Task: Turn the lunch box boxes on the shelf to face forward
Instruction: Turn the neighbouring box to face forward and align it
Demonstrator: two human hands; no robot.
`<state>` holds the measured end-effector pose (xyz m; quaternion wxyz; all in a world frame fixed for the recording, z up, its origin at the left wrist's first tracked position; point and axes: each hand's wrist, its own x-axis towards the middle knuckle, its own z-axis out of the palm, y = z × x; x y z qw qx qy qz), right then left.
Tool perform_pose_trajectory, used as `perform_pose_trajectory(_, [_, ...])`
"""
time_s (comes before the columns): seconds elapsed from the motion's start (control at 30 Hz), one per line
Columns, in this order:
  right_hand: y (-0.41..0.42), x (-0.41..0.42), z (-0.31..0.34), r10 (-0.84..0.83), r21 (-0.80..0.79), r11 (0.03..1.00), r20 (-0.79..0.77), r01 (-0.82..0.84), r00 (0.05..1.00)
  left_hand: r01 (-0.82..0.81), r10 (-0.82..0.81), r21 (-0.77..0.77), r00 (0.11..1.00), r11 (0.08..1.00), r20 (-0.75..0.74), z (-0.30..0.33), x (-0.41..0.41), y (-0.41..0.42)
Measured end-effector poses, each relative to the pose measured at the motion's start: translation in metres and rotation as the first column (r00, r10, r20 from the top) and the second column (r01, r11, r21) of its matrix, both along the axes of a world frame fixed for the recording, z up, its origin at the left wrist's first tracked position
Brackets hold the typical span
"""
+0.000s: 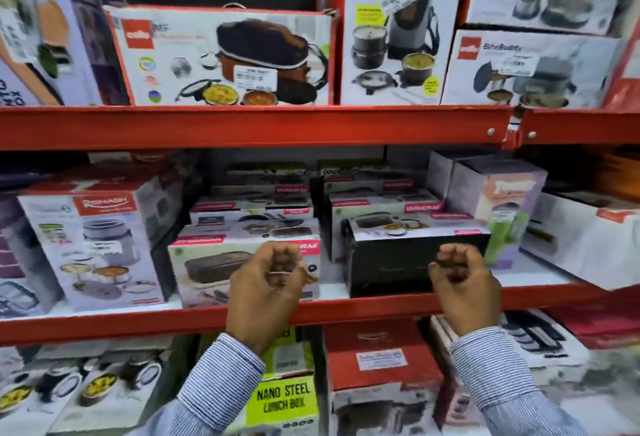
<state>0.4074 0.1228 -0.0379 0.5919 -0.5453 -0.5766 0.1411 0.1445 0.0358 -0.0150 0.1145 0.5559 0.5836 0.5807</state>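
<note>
Two low stacks of flat lunch box boxes stand in the middle of the middle shelf. The front box on the left shows its printed picture face forward. The front box on the right shows a plain black side forward, with its picture on top. My left hand hovers in front of the left box with its fingers curled and nothing in it. My right hand hovers in front of the black side, curled the same way and holding nothing. Neither hand visibly touches a box.
A Rehash lunch box carton stands at the left of the same shelf, a tall purple carton at the right. Larger cartons fill the upper shelf. Below are more boxes, one labelled Nano Steel Lunch Box.
</note>
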Motion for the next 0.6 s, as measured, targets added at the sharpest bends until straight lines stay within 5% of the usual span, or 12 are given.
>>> perform_pose_trajectory(0.17, [0.038, 0.067, 0.012, -0.092, -0.094, 0.991, 0.044, 0.096, 0.995, 0.083, -0.051, -0.276, 0.991, 0.957, 0.121, -0.001, 0.062, 0.037])
perform_pose_trajectory(0.3, [0.056, 0.096, 0.023, 0.054, -0.283, 0.958, 0.053, -0.036, 0.997, -0.020, 0.025, -0.399, 1.000, 0.917, 0.006, -0.008, 0.084, 0.063])
perform_pose_trajectory(0.43, [0.062, 0.103, 0.035, 0.224, -0.422, 0.876, -0.070, -0.232, 0.972, -0.036, 0.077, -0.447, 0.994, 0.894, 0.072, -0.012, 0.096, 0.079])
perform_pose_trajectory(0.6, [0.071, 0.114, 0.031, 0.337, -0.392, 0.849, -0.112, -0.353, 0.935, -0.033, 0.120, -0.380, 0.971, 0.924, 0.207, 0.000, 0.108, 0.073])
